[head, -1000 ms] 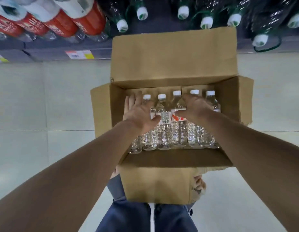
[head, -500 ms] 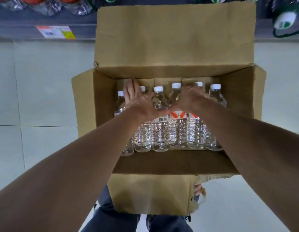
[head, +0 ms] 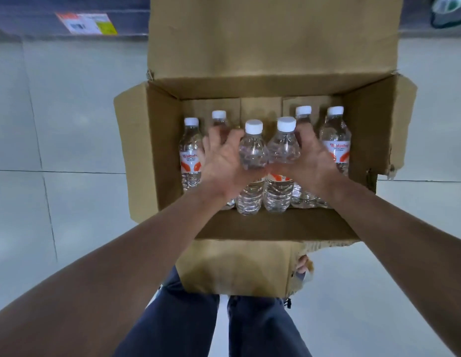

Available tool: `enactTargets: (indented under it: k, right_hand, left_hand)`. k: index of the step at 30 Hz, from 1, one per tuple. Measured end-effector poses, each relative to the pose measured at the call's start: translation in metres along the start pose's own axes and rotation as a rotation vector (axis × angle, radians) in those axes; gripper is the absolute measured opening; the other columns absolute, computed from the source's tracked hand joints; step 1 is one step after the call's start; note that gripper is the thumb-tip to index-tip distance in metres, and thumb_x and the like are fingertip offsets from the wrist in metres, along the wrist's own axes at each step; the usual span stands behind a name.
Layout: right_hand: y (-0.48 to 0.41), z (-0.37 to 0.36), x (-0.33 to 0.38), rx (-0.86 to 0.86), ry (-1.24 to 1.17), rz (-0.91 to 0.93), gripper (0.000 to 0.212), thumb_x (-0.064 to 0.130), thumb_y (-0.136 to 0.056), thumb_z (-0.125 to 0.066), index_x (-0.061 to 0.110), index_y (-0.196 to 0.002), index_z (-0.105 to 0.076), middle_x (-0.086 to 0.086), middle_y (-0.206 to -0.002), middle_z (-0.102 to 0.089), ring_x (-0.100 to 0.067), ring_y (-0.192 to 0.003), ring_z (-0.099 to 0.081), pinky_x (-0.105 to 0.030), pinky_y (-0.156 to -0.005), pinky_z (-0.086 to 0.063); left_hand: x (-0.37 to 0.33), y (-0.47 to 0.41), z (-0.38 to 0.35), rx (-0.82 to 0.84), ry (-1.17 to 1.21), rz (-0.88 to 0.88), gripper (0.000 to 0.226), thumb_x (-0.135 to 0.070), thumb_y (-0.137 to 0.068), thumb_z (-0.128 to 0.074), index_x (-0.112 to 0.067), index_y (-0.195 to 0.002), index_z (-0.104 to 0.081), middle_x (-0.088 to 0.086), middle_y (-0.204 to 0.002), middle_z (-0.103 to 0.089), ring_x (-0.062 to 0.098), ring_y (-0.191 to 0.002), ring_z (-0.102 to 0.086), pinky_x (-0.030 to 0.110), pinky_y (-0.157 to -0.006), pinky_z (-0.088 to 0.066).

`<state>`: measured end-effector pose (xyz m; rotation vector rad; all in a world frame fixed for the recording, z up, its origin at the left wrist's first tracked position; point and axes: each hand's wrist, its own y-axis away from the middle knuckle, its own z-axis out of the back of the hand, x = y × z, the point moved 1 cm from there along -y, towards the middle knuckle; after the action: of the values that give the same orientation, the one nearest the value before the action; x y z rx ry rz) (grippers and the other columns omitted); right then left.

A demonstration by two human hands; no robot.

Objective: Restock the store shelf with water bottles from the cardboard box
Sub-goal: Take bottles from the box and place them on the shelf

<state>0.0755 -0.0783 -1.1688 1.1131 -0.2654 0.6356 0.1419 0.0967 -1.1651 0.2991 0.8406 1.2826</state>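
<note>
Inside the cardboard box [head: 152, 155], 6 water bottles [head: 190, 150] show.

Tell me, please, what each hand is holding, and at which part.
The left hand holds one water bottle at its shoulder; the right hand holds a second bottle the same way, over the cardboard box.

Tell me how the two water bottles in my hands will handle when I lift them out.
The two bottles look full, so probably heavy for their size. The thin ribbed plastic may flex under a squeeze. Each hand, left hand and right hand, holds one, so slipping seems unlikely.
</note>
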Motion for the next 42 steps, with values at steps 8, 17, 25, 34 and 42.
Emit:
enactTargets:
  k: [8, 17, 25, 34, 42]
  right_hand:
    - [0.025, 0.008, -0.013, 0.128, -0.113, 0.020, 0.083, 0.010, -0.073, -0.092, 0.035, -0.136, -0.043, 0.013, -0.114, -0.071, 0.000, -0.101, -0.069, -0.027, -0.092, -0.057]
    - [0.050, 0.003, 0.012, 0.050, -0.069, 0.089, 0.081, 0.032, -0.072, -0.092, 0.041, -0.135, -0.043, 0.014, -0.131, -0.064, -0.012, -0.124, -0.060, -0.040, -0.108, -0.049]
    - [0.117, 0.053, 0.106, -0.001, -0.145, 0.164, 0.083, 0.036, -0.066, -0.093, 0.042, -0.134, -0.046, 0.012, -0.121, -0.070, -0.014, -0.114, -0.067, -0.040, -0.104, -0.052]
    - [0.261, 0.125, 0.296, -0.089, -0.127, 0.351, 0.071, 0.027, -0.073, -0.092, 0.038, -0.128, -0.048, 0.017, -0.115, -0.070, -0.005, -0.106, -0.067, -0.030, -0.096, -0.052]
    - [0.441, 0.169, 0.449, -0.209, -0.087, 0.536, 0.072, 0.023, -0.070, -0.092, 0.040, -0.128, -0.052, 0.018, -0.108, -0.072, -0.007, -0.103, -0.068, -0.029, -0.094, -0.053]
  left_hand:
    - [0.001, 0.017, -0.003, 0.174, 0.419, 0.017, 0.089, -0.018, -0.079, -0.093, -0.031, -0.149, -0.040, -0.024, -0.103, -0.065, -0.024, -0.084, -0.057, -0.002, -0.071, -0.045]
    - [0.002, 0.035, 0.020, 0.101, 0.455, -0.062, 0.074, -0.027, -0.075, -0.096, -0.030, -0.132, -0.048, -0.013, -0.118, -0.070, 0.009, -0.112, -0.068, 0.036, -0.099, -0.057]
    - [-0.030, 0.078, 0.149, 0.102, 0.331, -0.244, 0.075, -0.029, -0.076, -0.095, -0.028, -0.134, -0.048, -0.021, -0.110, -0.068, 0.008, -0.107, -0.068, 0.026, -0.093, -0.056]
    - [-0.065, 0.175, 0.379, -0.025, 0.283, -0.415, 0.083, -0.033, -0.074, -0.094, -0.032, -0.141, -0.045, -0.012, -0.126, -0.067, 0.018, -0.121, -0.063, 0.040, -0.106, -0.050]
    - [-0.073, 0.333, 0.555, -0.189, 0.241, -0.524, 0.080, -0.025, -0.075, -0.092, -0.032, -0.141, -0.049, -0.008, -0.129, -0.066, 0.016, -0.120, -0.060, 0.035, -0.101, -0.046]
